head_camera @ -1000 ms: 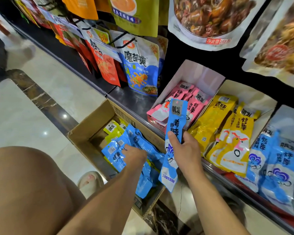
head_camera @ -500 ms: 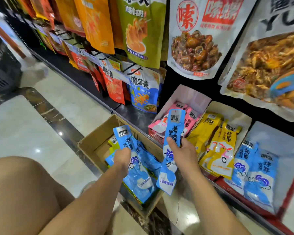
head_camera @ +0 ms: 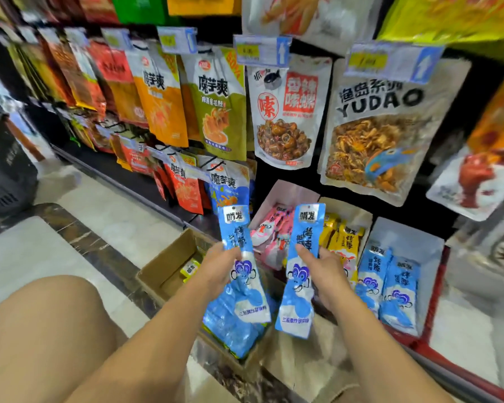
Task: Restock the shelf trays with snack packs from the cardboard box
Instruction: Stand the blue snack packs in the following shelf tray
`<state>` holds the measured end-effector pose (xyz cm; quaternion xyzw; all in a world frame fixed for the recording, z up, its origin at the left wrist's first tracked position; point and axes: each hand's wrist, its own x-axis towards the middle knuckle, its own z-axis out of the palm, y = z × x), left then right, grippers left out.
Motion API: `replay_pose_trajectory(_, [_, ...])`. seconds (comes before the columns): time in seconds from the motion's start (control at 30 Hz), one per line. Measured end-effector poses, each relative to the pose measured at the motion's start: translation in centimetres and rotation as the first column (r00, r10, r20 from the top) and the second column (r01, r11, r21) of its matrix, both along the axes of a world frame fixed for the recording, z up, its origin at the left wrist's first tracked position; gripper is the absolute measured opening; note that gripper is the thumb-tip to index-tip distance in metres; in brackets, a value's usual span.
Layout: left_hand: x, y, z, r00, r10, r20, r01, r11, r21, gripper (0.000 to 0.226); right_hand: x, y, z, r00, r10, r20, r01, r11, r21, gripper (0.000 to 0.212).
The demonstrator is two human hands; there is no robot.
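My left hand (head_camera: 219,267) grips a long blue snack pack (head_camera: 235,228) upright above the cardboard box (head_camera: 165,266). My right hand (head_camera: 320,271) grips a second blue snack pack (head_camera: 306,228) beside it, in front of the shelf trays. More blue packs (head_camera: 230,324) and a yellow pack (head_camera: 190,269) lie in the box on the floor. On the low shelf stand a tray of pink packs (head_camera: 274,231), a tray of yellow packs (head_camera: 344,239) and a tray of blue packs (head_camera: 390,283).
Large snack bags hang on hooks above the trays, among them a white YUDAO bag (head_camera: 384,123) and a green bag (head_camera: 218,100). My bare knee (head_camera: 50,330) fills the lower left. A dark crate (head_camera: 3,167) stands on the tiled floor at left.
My left hand has lifted a blue pack out of the box to the height of my right hand's pack. The view has tilted upward to the hanging bags.
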<state>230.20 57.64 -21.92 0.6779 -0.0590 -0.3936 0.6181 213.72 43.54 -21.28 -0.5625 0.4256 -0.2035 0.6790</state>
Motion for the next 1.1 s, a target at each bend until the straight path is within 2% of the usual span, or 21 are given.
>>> replay_pose_trajectory(0.23, [-5.3, -4.4, 2.2, 0.989, -0.116, 0.096, 0.121, 0.991, -0.054, 0.03, -4.2, -1.5, 2.0, 0.995, -0.102, 0.001, 0.102, 0.995, -0.011, 0.025])
replay_pose_trajectory(0.33, [-7.4, -6.2, 2.0, 0.978, -0.18, 0.101, 0.186, 0.981, -0.054, 0.027, -6.0, -1.9, 2.0, 0.988, -0.153, 0.001, 0.153, 0.988, 0.026, 0.012])
replay_pose_trajectory(0.57, [-11.1, -10.0, 0.0, 0.958, -0.284, 0.036, 0.285, 0.958, -0.033, 0.022, -11.3, -3.7, 0.9, 0.958, -0.279, -0.073, 0.284, 0.955, 0.087, 0.018])
replay_pose_trajectory(0.87, [-16.6, -16.3, -2.9, 0.936, -0.35, -0.047, 0.35, 0.937, -0.004, 0.015, -17.9, -6.4, -1.2, 0.882, -0.455, -0.119, 0.47, 0.858, 0.206, 0.016])
replay_pose_trajectory(1.1, [-19.3, -19.7, -4.9, 0.921, -0.378, -0.097, 0.384, 0.921, 0.058, 0.014, -21.1, -8.4, -2.5, 0.845, -0.521, -0.118, 0.533, 0.808, 0.251, 0.016])
